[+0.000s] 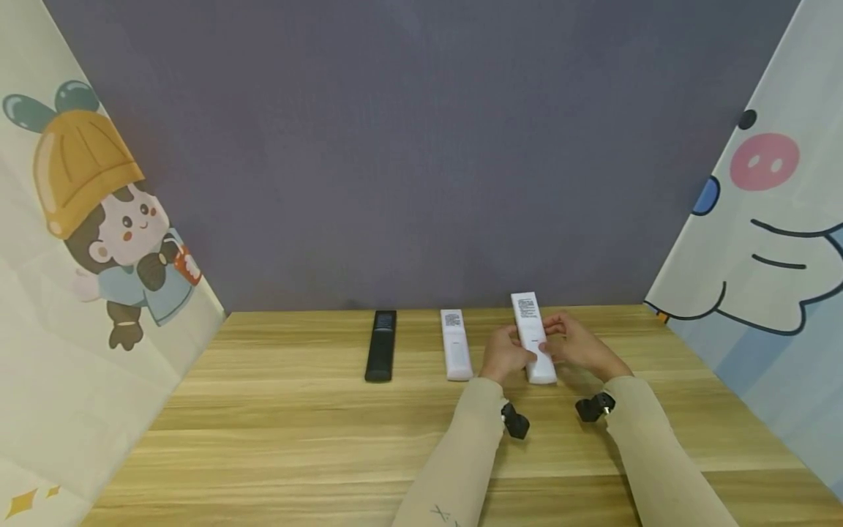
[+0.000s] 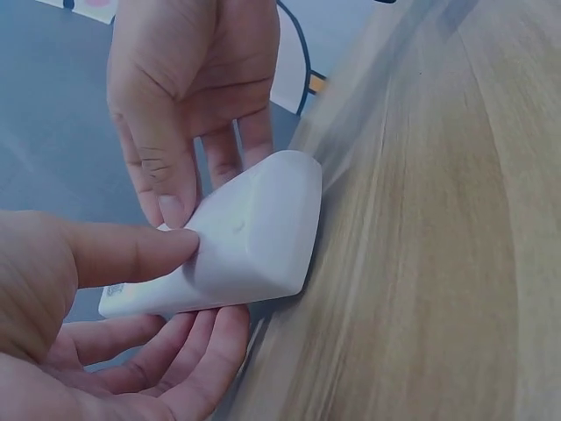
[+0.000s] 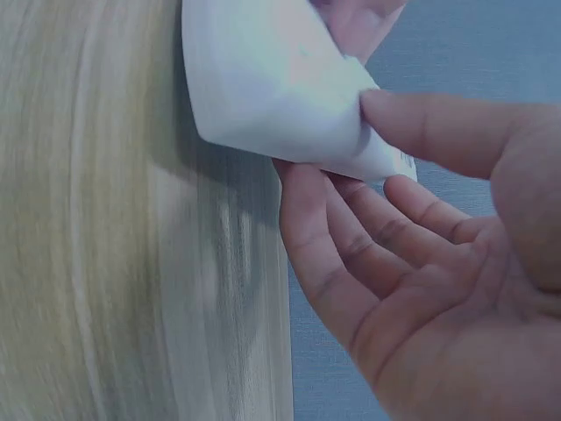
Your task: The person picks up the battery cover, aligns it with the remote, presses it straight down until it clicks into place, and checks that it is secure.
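Observation:
A white remote control (image 1: 532, 337) is held by both hands near the table's back edge, its far end raised off the wood. Its back, with a printed label at the far end, faces up. My left hand (image 1: 506, 355) pinches it from the left, thumb on top and fingers beneath, as the left wrist view shows. From the other side my right hand (image 1: 579, 344) pinches it the same way, thumb over the upper face. In the right wrist view the remote's pale body (image 3: 272, 79) hides part of the left hand.
Left of the hands lies a second white remote (image 1: 456, 345), label side up. Further left is a black remote (image 1: 381, 346). The wooden table (image 1: 296, 439) ends at a dark grey panel (image 1: 421, 161). Printed cloths hang on the left (image 1: 39, 351) and right (image 1: 777, 293).

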The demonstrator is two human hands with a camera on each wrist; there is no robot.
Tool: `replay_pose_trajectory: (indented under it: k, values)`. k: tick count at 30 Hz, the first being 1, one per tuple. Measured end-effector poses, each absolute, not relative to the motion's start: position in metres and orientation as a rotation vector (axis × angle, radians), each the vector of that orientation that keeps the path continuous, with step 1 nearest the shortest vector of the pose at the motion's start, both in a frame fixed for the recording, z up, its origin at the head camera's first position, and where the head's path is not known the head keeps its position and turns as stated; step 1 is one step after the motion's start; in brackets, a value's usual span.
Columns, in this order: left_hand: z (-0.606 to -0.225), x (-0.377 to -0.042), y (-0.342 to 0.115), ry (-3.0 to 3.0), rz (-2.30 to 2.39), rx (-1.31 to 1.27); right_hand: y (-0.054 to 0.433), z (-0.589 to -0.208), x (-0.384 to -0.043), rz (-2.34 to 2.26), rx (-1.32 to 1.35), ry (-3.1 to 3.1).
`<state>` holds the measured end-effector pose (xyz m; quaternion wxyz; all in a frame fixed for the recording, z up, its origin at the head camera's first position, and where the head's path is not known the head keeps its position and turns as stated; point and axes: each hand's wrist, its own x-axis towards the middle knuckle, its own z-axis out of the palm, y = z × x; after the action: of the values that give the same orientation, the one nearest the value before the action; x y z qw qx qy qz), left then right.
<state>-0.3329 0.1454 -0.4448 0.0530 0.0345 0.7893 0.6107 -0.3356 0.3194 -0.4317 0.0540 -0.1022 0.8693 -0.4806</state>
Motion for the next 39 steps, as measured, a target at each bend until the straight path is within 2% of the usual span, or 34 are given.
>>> replay_pose_trajectory:
  k: [11, 24, 39]
  values:
    - [-0.447, -0.334, 0.147, 2.492, 1.821, 0.12, 0.319, -0.43, -0.333, -1.387, -0.341, 2.687]
    - [-0.452, -0.336, 0.147, 2.561, 1.751, 0.165, 0.317, -0.434, -0.335, -1.422, -0.205, 2.593]
    - [-0.451, -0.334, 0.144, 2.575, 1.635, 0.242, 0.322, -0.443, -0.335, -1.472, -0.296, 2.531]
